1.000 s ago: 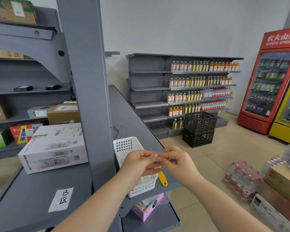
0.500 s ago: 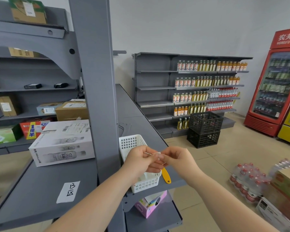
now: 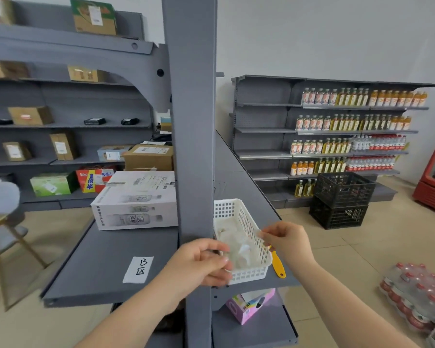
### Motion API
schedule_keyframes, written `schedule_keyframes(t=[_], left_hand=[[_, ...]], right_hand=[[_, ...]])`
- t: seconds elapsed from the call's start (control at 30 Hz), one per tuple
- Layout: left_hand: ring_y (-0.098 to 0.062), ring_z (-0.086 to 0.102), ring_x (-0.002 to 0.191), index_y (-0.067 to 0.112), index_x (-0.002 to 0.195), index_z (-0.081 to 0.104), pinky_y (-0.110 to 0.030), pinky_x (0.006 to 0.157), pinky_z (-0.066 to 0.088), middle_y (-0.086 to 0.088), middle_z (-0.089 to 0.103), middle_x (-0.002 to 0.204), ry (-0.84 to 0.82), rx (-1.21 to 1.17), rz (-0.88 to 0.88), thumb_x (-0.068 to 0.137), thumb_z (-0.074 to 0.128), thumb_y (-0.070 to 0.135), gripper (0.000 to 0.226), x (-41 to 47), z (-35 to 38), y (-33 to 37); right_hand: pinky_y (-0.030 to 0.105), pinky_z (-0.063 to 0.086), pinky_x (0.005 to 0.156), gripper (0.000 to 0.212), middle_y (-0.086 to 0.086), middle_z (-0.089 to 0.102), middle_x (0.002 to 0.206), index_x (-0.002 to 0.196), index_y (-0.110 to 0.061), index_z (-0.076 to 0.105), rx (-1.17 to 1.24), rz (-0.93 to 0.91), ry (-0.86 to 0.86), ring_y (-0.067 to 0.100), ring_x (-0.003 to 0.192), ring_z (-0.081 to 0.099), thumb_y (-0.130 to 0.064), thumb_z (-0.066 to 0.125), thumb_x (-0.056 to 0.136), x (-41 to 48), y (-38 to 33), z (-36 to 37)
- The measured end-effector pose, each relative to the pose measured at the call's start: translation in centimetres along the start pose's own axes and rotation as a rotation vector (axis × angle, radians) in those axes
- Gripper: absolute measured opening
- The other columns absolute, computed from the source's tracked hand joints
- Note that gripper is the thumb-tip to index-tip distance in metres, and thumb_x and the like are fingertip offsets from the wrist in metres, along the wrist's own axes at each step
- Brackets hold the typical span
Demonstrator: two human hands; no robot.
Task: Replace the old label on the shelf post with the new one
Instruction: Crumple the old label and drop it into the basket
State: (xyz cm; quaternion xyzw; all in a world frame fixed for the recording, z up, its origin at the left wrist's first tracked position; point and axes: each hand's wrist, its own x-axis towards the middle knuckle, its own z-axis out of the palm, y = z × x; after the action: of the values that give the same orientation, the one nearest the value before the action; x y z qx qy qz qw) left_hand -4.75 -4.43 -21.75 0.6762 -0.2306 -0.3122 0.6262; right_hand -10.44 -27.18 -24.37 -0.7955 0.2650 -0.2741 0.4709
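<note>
The grey shelf post [image 3: 192, 146] rises through the middle of the view, and I see no label on its visible face. My left hand [image 3: 204, 262] is in front of the post's base with thumb and fingers pinched together; blur hides whether anything is between them. My right hand [image 3: 286, 243] hovers over the white basket [image 3: 251, 273] and pinches a small, thin, translucent paper strip [image 3: 258, 232] at its fingertips. A white handwritten label [image 3: 138, 270] lies flat on the grey shelf board [image 3: 106, 259], left of my left hand.
The basket holds crumpled white paper scraps. A yellow scraper [image 3: 278, 266] lies on the shelf beside it. A white bottle carton [image 3: 136, 202] stands on the board behind the label. A pink box [image 3: 249, 306] sits on the shelf below. Black crates [image 3: 342, 199] and packed water bottles [image 3: 412, 295] stand on the floor.
My hands, joined over the basket before, have pulled apart: the left went down and left toward the post, the right stays over the basket with the strip. The camera turned left.
</note>
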Motion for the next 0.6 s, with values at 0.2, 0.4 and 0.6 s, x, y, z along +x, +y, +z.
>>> schedule_keyframes(t=[0.2,0.4,0.6], left_hand=[[-0.029,0.073,0.076,0.007,0.099,0.07,-0.038,0.073,0.061,-0.018,0.077,0.085,0.23,-0.013,-0.043,0.089,0.063,0.011,0.013,-2.9,-6.8,-1.5],[-0.027,0.071,0.068,0.002,0.096,0.069,-0.03,0.06,0.062,-0.025,0.074,0.09,0.51,-0.085,-0.093,0.088,0.066,0.013,0.014,-3.8,-12.1,-3.8],[-0.028,0.069,0.066,0.001,0.098,0.067,-0.039,0.07,0.061,-0.023,0.075,0.085,0.584,-0.072,-0.129,0.09,0.062,0.011,0.013,-4.0,-13.7,-5.5]], right_hand=[[0.022,0.041,0.05,0.008,-0.006,0.068,0.08,0.078,-0.023,0.068,-0.349,-0.132,-0.05,0.011,0.063,0.06,-0.018,0.067,0.084,1.6,0.9,3.6],[0.022,0.043,0.052,0.008,-0.004,0.068,0.09,0.08,-0.025,0.067,-0.527,-0.181,-0.072,0.014,0.07,0.061,-0.018,0.065,0.084,3.0,1.4,5.0],[0.028,0.047,0.072,0.007,-0.01,0.065,0.087,0.086,-0.023,0.074,-0.544,-0.314,-0.151,0.016,0.088,0.06,-0.021,0.068,0.084,3.4,1.9,5.0]])
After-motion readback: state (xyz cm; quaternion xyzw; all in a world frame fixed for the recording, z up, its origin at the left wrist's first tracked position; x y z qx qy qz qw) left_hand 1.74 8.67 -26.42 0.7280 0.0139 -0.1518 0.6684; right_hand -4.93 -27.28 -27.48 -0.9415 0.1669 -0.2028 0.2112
